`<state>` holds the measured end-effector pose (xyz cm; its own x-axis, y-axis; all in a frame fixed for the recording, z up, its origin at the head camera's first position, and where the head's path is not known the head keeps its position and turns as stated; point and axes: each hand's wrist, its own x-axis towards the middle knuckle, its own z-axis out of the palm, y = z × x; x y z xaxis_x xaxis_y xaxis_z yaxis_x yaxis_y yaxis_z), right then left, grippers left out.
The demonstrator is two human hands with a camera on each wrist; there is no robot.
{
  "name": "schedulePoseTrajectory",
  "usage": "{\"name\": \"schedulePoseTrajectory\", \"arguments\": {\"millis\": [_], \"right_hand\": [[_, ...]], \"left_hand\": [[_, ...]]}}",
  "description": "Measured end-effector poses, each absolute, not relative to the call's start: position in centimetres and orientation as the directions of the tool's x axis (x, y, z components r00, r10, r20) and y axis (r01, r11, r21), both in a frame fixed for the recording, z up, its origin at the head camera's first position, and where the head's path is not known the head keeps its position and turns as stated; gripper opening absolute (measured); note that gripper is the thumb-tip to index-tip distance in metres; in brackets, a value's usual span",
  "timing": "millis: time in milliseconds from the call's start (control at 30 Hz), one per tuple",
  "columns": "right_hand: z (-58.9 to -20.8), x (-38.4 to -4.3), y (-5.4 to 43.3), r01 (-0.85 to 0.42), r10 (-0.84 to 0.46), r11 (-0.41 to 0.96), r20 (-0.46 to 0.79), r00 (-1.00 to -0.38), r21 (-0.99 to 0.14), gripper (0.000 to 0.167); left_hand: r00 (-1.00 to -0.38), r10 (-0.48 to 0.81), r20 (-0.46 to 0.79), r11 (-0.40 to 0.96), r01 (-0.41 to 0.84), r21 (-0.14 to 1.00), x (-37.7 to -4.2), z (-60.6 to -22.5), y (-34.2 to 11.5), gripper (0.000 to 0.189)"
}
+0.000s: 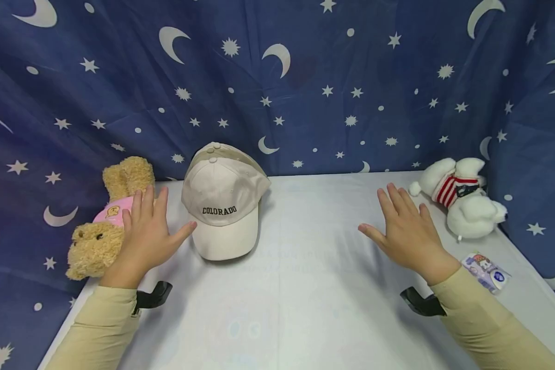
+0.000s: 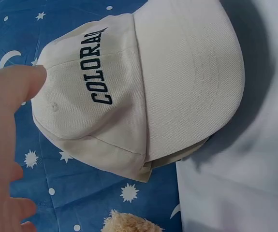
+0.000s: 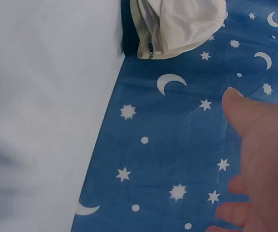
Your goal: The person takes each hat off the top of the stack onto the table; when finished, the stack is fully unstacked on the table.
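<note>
A cream baseball cap (image 1: 222,200) with COLORADO across its front sits at the back of the white table, brim toward me. Behind it shows the crown of a second, similar cap (image 1: 216,146), mostly hidden. My left hand (image 1: 148,234) hovers palm down, fingers spread, between the caps and a tan teddy bear (image 1: 92,246) in a pink top. In the left wrist view the thumb (image 2: 30,79) overlaps the crown's edge. On the other side, my right hand (image 1: 409,234) is held out flat, fingers spread, holding nothing.
At the right lies a white plush toy (image 1: 474,205) in a red-striped top. Close to my right wrist is a small colourful packet (image 1: 485,271). A blue curtain (image 1: 305,67) with moons and stars hangs behind and beside the white table (image 1: 277,318).
</note>
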<state>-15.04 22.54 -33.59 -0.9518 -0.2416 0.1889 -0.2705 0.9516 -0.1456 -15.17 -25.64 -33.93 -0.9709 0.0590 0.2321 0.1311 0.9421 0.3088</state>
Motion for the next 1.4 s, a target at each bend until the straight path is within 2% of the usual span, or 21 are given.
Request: {"name": "schedulePoseTrajectory", "arguments": {"millis": [133,367,467,700,1100,1400], "right_hand": [[-33.7,-15.1,22.3,-0.305,-0.265,0.941,0.243,-0.933,-0.144,0.089],[-34.0,-15.6,21.2,-0.436,-0.317,0.880,0.447,-0.836,-0.191,0.083],[-34.1,-15.9,20.6,-0.446,-0.303,0.866,0.472,-0.828,-0.226,0.080],[-34.9,-16.6,18.7,-0.423,-0.288,0.847,0.392,-0.874,-0.321,0.077],[-36.8,-17.6,15.8,-0.452,-0.327,0.778,0.333,-0.884,-0.437,0.076],[-38.3,-18.3,13.7,-0.426,-0.328,0.736,0.274,-0.904,-0.526,0.075]], "left_hand": [[-0.958,0.074,0.279,0.940,0.160,0.301,-15.0,-34.2,-25.7,0.097],[-0.901,0.117,0.417,0.922,0.254,0.292,-15.1,-34.6,-25.6,0.096],[-0.881,0.130,0.455,0.908,0.290,0.303,-15.2,-34.9,-25.6,0.094],[-0.889,0.108,0.444,0.864,0.305,0.400,-15.1,-35.6,-25.3,0.089],[-0.918,0.043,0.394,0.831,0.251,0.496,-15.2,-37.3,-25.3,0.075],[-0.952,-0.009,0.305,0.791,0.180,0.584,-15.3,-38.7,-25.6,0.071]]}}
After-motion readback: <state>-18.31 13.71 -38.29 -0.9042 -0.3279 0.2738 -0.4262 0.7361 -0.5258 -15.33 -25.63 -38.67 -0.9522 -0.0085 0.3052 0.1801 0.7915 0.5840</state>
